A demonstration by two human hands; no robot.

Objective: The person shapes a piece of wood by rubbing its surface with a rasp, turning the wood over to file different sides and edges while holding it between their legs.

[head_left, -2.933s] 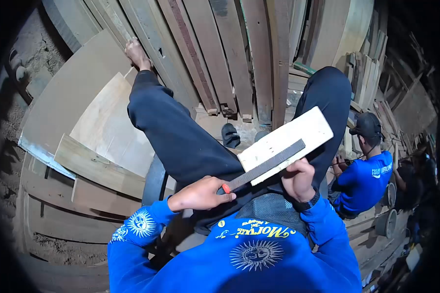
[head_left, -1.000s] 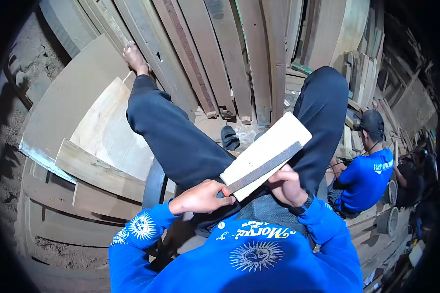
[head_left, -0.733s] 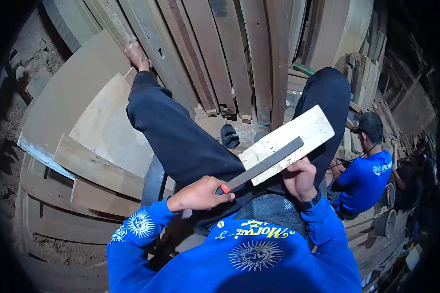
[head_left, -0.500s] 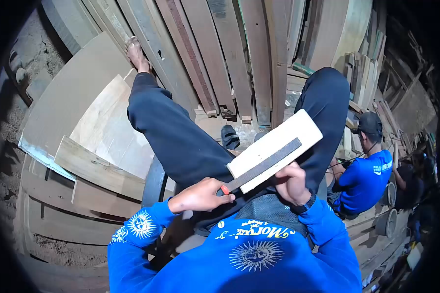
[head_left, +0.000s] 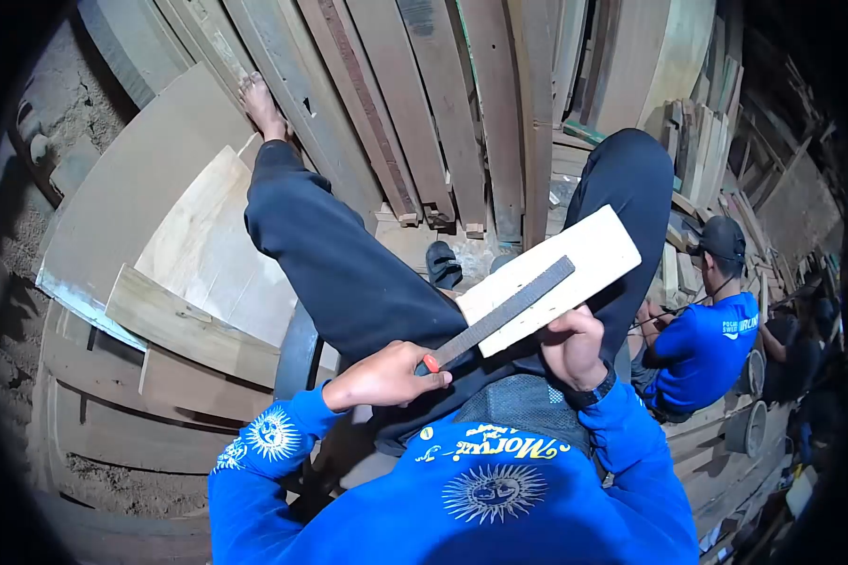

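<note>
My left hand is closed round the handle of a flat dark file, with an orange-red patch showing by the thumb. The file's blade lies slantwise across the face of a pale rectangular wooden block. My right hand grips this block by its lower edge, fingers curled and partly hidden. Both things are above my lap, between my dark-trousered knees.
Long wooden planks stand side by side ahead of me. Curved boards are stacked at left. A person in a blue shirt and dark cap sits at right, near a grey bucket. A dark sandal is on the floor.
The wooden block has shifted right and slightly up with my right hand. The file has slid back a little across it, while my left hand is nearly in the same place.
</note>
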